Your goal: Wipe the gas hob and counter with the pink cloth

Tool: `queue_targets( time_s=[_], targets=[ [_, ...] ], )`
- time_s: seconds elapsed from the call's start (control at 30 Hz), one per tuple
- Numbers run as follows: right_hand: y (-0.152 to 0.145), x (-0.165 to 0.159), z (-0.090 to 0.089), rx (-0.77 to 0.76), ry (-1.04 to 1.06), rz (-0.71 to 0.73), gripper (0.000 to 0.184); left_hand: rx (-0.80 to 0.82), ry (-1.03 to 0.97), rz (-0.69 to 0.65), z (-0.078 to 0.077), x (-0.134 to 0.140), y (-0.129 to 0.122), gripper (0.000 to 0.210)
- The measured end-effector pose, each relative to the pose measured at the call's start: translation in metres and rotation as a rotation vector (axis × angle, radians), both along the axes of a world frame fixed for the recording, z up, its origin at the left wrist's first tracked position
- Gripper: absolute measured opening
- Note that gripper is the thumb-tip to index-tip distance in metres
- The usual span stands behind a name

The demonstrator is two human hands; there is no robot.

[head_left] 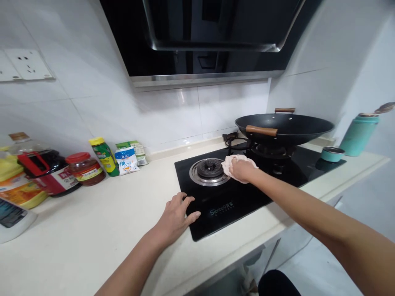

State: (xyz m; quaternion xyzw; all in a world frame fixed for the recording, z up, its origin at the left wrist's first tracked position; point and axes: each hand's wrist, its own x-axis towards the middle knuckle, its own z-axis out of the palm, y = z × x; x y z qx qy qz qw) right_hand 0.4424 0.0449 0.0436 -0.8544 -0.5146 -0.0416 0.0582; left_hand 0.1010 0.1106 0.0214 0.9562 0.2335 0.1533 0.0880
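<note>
Here's the pale cloth point(228, 163), bunched on the black cooktop point(202, 205), right at the right-hand edge of the left burner point(210, 168) and its shiny metal ring. The right hand point(243, 170) has it, grip clenched around the fabric, the arm reaching in from the lower right. Over to the left hand point(177, 211): a loose, unclosed grip, fingers spread at the cooktop's left edge, thumb out over the glass near the printed lettering. Whether those fingertips press down, I cannot tell.

Just beyond the cloth sits a black pan support point(239, 142), and to its right the big dark wok point(286, 123) with wooden handles, over the right burner. Farther right, a small teal bowl point(333, 154), then a tall teal container point(359, 133) beside it. Across the pale table point(123, 230), well left, there's a line-up against the wall: small packets point(127, 160), a green bottle point(105, 158) with a yellow cap, a red-lidded jar point(84, 169), a dark bottle point(51, 170) with a red handle. And overhead, the black range hood point(210, 61).
</note>
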Motion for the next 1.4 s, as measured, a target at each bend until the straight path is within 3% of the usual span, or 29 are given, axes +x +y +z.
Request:
queue_targets(
  time_s=[0.1, 0.27, 0.43, 0.63, 0.9, 1.07, 1.23, 1.33, 1.4],
  targets=[
    [-0.028, -0.029, -0.011, 0.044, -0.058, 0.046, 0.054, -0.036, -0.011, 0.001, 0.006, -0.001, 0.000, 0.040],
    [-0.091, -0.047, -0.026, 0.215, -0.062, 0.289, 0.038, -0.086, -0.029, 0.032, 0.004, -0.002, 0.005, 0.040],
    [-0.143, -0.019, -0.038, 0.318, 0.031, 0.237, 0.035, -0.024, -0.035, 0.128, -0.012, -0.002, 0.016, 0.048],
    [-0.176, 0.018, -0.047, 0.367, 0.050, 0.268, 0.034, 0.026, -0.015, 0.172, -0.017, 0.000, 0.018, 0.048],
    [-0.201, 0.084, -0.066, 0.553, -0.071, -0.004, 0.032, 0.061, -0.043, 0.197, -0.016, 0.002, 0.015, 0.042],
    [-0.199, 0.113, -0.053, 0.702, -0.067, -0.150, 0.038, 0.094, -0.048, 0.197, -0.015, 0.004, 0.016, 0.040],
    [-0.176, 0.166, -0.033, 0.576, -0.030, -0.304, 0.052, 0.108, -0.047, 0.212, -0.015, 0.005, 0.018, 0.039],
    [-0.165, 0.198, -0.034, 0.471, 0.068, -0.398, 0.048, 0.093, -0.043, 0.216, -0.015, 0.006, 0.018, 0.038],
    [-0.161, 0.210, -0.038, 0.456, 0.048, -0.370, 0.049, 0.086, -0.045, 0.215, -0.015, 0.007, 0.017, 0.038]
  ],
)
